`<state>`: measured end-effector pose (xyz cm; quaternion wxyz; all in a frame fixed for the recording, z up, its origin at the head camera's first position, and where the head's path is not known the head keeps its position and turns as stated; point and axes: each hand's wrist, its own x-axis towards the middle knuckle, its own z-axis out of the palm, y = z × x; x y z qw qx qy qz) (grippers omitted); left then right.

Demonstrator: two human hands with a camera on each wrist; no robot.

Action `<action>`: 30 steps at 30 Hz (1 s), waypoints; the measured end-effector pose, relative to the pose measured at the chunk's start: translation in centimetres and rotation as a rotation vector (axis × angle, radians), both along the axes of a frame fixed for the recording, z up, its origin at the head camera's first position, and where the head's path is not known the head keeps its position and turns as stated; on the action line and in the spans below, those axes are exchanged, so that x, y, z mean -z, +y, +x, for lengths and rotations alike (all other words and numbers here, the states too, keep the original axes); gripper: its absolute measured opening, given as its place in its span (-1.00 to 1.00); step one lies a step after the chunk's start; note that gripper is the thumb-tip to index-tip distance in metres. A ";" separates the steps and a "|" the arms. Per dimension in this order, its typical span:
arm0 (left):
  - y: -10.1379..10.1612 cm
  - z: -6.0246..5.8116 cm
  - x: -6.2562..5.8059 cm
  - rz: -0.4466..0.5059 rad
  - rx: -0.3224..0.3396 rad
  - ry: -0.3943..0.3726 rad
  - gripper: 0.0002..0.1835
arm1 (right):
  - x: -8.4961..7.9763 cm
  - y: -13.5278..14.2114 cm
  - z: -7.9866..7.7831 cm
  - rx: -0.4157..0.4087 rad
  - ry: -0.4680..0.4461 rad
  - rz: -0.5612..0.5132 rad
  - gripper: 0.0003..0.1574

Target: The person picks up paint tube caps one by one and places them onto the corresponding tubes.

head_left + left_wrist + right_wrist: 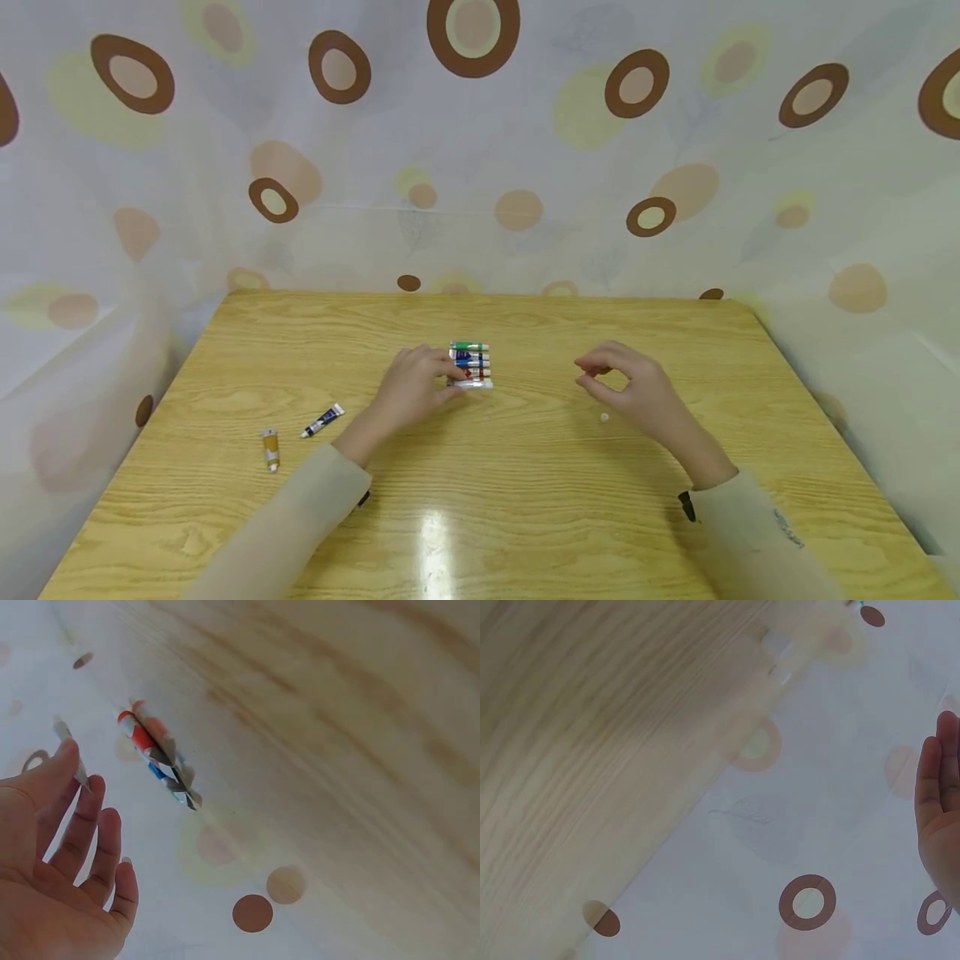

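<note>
My left hand [412, 387] is at the near end of a row of small paint tubes. Between its thumb and finger it pinches a white paint tube [81, 772], the nearest of the row. A green tube [469, 346], a blue tube [472, 364] and a red tube [135, 735] lie side by side beyond it, partly behind the fingers. Right of the row, my right hand [637, 387] is raised over the table, thumb and fingertips pinching a small reddish thing [589, 372], mostly hidden. A small round white piece [604, 417] shows below that hand.
Left of my left forearm, a dark blue tube [322, 421] and an ochre-yellow tube [271, 450] lie apart on the wooden table [525, 517]. A patterned white cloth [480, 142] hangs behind the table and at both sides.
</note>
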<state>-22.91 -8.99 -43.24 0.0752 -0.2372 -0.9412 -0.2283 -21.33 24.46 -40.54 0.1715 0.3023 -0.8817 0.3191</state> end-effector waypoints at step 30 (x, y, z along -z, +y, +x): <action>1.3 -0.6 1.5 -0.147 0.029 0.012 -0.79 | 2.0 4.2 0.6 0.070 -0.430 0.276 -0.70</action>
